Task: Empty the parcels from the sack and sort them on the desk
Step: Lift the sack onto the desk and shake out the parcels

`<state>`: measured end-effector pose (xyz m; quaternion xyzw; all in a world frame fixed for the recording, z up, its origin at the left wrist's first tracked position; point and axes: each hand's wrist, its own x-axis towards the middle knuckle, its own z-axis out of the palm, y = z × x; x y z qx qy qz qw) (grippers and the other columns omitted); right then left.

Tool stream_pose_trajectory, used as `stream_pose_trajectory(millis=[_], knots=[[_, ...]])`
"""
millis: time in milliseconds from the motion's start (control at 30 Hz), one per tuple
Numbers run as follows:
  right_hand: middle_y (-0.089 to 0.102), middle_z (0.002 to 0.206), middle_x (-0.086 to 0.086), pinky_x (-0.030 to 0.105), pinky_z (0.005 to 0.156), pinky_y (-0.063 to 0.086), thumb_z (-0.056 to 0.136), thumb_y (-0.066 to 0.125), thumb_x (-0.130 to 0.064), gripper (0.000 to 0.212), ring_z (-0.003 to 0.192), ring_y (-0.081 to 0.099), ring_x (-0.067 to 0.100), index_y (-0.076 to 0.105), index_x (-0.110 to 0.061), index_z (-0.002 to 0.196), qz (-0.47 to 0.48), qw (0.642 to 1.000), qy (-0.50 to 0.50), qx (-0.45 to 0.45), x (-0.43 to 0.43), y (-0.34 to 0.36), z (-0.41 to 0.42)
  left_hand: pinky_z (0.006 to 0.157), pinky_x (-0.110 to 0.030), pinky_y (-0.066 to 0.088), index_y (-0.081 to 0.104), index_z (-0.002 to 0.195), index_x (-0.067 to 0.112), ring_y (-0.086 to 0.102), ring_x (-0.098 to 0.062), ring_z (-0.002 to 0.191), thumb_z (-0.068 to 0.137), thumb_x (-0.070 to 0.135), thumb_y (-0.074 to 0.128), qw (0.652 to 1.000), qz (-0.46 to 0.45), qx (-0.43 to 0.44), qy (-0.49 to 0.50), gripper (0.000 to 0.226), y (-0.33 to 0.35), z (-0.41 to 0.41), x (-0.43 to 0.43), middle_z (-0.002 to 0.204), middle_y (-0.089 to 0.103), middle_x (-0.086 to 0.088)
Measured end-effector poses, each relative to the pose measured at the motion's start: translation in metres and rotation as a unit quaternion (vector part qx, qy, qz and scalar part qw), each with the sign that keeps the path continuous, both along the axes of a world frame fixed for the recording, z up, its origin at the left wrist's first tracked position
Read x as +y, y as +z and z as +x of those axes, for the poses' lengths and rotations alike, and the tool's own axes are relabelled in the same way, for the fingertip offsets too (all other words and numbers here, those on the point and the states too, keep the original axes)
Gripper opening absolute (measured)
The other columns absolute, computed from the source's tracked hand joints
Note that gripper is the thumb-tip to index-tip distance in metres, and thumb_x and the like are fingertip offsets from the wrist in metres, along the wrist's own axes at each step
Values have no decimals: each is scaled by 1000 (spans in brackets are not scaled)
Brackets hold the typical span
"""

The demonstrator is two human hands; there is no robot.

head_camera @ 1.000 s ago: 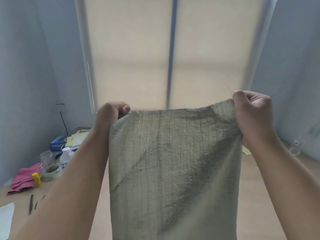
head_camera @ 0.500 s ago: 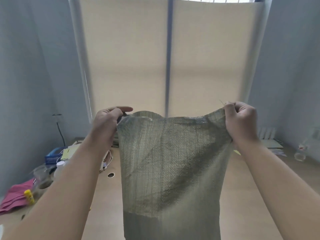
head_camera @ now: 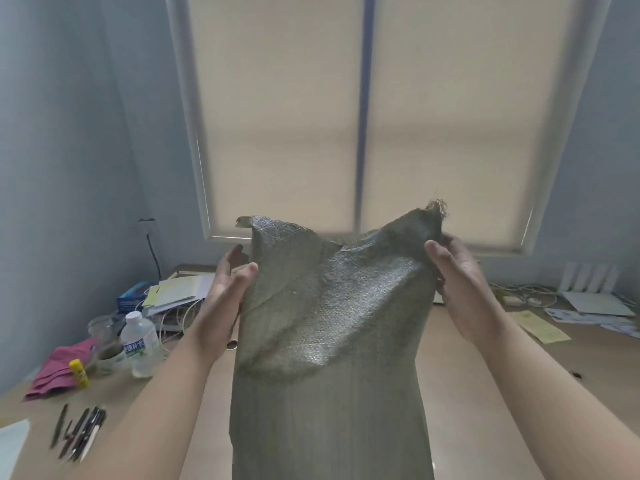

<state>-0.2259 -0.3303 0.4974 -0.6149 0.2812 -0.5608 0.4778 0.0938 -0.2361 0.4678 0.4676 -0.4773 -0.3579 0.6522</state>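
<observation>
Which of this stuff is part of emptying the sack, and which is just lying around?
Job: woven sack, held by left hand and right hand; desk.
Lying about: water bottle, glue stick, pink cloth, pens, papers, yellow slip.

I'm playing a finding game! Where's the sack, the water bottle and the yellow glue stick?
sack (head_camera: 332, 334), head view, on the middle of its woven front.
water bottle (head_camera: 135, 346), head view, on its label.
glue stick (head_camera: 79, 370), head view, on its yellow body.
</observation>
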Motion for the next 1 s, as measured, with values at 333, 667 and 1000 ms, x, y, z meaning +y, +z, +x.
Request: stream_pose_trajectory(millis=[333,667,1000], knots=[[74,119,-2,41,102,52,71,79,-43,58,112,69,17,62,-25,124,108,988,-6,112,-47,-85,18,102,-37,50,47,136,44,61,-13,120,68,48,80,986,136,-86,-29,76,-76,9,-39,129,63,4],[75,117,-2,38,98,55,80,79,-19,45,108,70,15,64,-25,122,159,971,-68,163,-76,-142,60,70,-16,56,55,131,28,70,-6,100,80,8,73,984,161,-40,-73,57,-134,25,-105,134,57,13],[55,135,3,33,105,45,88,76,-19,63,125,55,19,47,-18,144,279,908,-75,303,-91,-227,77,85,-27,57,54,124,37,65,-17,109,68,23,74,939,296,-95,-150,61,-230,34,-119,128,58,3]])
